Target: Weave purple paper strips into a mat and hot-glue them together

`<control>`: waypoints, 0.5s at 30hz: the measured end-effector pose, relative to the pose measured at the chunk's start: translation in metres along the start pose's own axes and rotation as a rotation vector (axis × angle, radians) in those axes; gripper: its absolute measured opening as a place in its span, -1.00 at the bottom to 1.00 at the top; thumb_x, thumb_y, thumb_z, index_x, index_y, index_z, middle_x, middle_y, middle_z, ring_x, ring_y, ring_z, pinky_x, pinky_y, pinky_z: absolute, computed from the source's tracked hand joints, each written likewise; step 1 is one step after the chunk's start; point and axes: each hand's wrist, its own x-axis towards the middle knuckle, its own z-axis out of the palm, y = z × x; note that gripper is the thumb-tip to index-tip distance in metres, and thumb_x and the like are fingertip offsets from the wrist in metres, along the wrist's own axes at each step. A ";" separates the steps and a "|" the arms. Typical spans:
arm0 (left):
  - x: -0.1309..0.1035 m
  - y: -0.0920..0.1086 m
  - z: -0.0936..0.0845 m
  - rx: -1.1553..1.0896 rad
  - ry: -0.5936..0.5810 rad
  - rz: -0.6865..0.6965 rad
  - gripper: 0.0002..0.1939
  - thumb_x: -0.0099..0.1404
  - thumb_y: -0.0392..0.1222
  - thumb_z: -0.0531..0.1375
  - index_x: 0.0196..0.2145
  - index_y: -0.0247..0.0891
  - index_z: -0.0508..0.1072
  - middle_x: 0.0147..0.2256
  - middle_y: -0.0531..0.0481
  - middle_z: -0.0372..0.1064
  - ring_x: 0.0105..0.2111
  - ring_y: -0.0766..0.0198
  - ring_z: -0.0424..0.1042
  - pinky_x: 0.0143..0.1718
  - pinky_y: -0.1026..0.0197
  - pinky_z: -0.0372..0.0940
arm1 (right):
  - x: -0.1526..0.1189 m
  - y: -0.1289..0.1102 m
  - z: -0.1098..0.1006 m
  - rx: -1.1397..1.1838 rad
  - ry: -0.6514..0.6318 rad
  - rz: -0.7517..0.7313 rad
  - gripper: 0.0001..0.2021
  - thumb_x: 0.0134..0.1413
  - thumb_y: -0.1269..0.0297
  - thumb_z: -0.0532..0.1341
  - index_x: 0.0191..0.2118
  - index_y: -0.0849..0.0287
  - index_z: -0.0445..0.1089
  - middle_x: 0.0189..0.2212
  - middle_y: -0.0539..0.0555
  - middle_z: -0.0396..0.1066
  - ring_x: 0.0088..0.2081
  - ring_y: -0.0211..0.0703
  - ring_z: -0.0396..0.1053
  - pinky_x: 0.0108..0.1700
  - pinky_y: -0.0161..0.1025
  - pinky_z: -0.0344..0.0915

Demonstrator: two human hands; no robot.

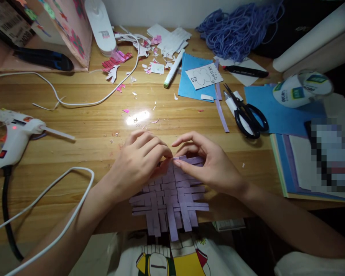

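A woven mat of purple paper strips (169,199) lies at the table's front edge, its loose strip ends sticking out at the sides and hanging toward my lap. My left hand (145,155) is closed at the mat's far edge, its fingertips pinching a purple strip. Just to its right, my right hand (205,163) holds the same far edge between thumb and fingers, with the index finger raised. The fingertips of both hands nearly meet there. Part of the weave is hidden under my hands.
At left lie a white glue gun (17,134) and a white cable (86,184). Black-handled scissors (250,119), blue paper (186,88), a tape roll (301,88) and a paper stack (293,168) are at right. Behind are paper scraps (172,40) and blue cord (232,28).
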 end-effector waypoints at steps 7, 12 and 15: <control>0.001 0.002 0.001 -0.144 0.074 -0.158 -0.95 0.29 -0.31 0.09 -0.32 -0.24 0.34 -0.36 0.04 0.42 -0.32 0.28 0.34 -0.16 0.15 0.14 | -0.004 0.000 0.001 -0.003 -0.075 0.015 -0.71 0.05 0.49 0.23 -0.10 0.15 0.25 -0.41 -0.06 0.42 -0.31 -0.29 0.43 -0.21 -0.36 0.33; -0.002 0.003 0.000 -0.263 0.203 -0.358 -0.96 0.29 -0.30 0.15 -0.31 -0.22 0.40 -0.38 0.07 0.45 -0.35 0.34 0.40 -0.23 0.25 0.23 | -0.001 0.001 -0.003 -0.021 -0.038 0.064 -0.76 0.05 0.43 0.25 -0.13 0.16 0.29 -0.38 -0.03 0.44 -0.28 -0.29 0.43 -0.21 -0.38 0.32; -0.003 -0.001 -0.003 -0.354 0.314 -0.567 -0.94 0.26 -0.28 0.19 -0.30 -0.21 0.46 -0.35 0.07 0.49 -0.32 0.35 0.46 -0.28 0.33 0.28 | 0.002 0.003 -0.008 -0.034 -0.047 0.080 -0.81 0.05 0.40 0.25 -0.17 0.15 0.33 -0.35 -0.02 0.43 -0.28 -0.27 0.43 -0.22 -0.35 0.34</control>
